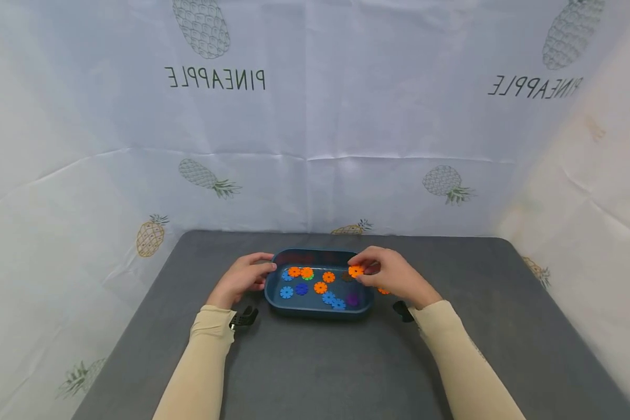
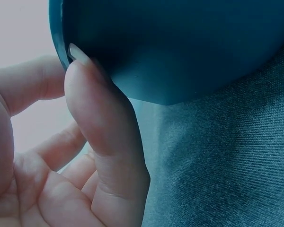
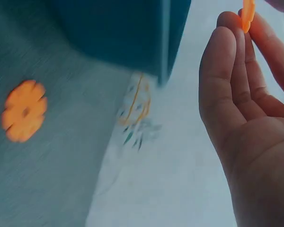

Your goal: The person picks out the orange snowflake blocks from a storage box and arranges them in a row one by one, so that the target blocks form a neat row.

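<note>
Fingers of the right hand [image 1: 396,277] pinch a little orange flower piece [image 1: 356,271] above the right end of the blue tray [image 1: 315,314], which lies long from side to side. The left hand [image 1: 241,281] holds the tray's left rim, farther from that piece.

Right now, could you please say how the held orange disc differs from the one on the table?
The held disc is pinched in the right hand; the table disc lies loose. In the right wrist view, the held disc shows edge-on, the table disc face-on. Both are orange and notched.
</note>
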A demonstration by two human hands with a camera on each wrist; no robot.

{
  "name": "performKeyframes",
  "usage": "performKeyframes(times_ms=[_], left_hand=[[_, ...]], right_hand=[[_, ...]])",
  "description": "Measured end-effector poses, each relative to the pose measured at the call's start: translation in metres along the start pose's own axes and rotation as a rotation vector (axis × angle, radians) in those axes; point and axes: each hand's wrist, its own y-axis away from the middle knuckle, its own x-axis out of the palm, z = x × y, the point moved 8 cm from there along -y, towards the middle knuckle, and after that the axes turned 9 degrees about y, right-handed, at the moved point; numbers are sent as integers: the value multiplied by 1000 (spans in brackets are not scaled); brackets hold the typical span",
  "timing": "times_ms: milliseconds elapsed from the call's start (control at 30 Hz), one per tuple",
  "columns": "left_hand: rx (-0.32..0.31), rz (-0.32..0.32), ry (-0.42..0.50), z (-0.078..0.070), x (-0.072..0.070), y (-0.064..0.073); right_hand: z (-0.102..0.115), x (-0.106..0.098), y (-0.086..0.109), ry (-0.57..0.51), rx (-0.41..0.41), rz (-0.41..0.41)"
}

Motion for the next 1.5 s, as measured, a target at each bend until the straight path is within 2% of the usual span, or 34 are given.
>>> performKeyframes(times_ms=[100, 267, 500, 733, 1000, 1500], left_hand=[[-2, 6, 4, 1, 0, -1], [-2, 7, 0, 2, 2, -1], [-9, 9, -8, -1, 2, 3], [-12, 10, -5, -3, 2, 2], [-24, 5, -17, -1, 3, 2], [-28, 4, -25, -3, 3, 2]], right_hand=[[-23, -6, 10, -3, 56, -54], [-57, -9, 24, 11, 117, -94], [-86, -11, 32, 36, 175, -105], [-98, -13, 32, 100, 210, -92], [-109, -8, 35, 120, 262, -86], [-112, -3, 34, 145, 300, -46]])
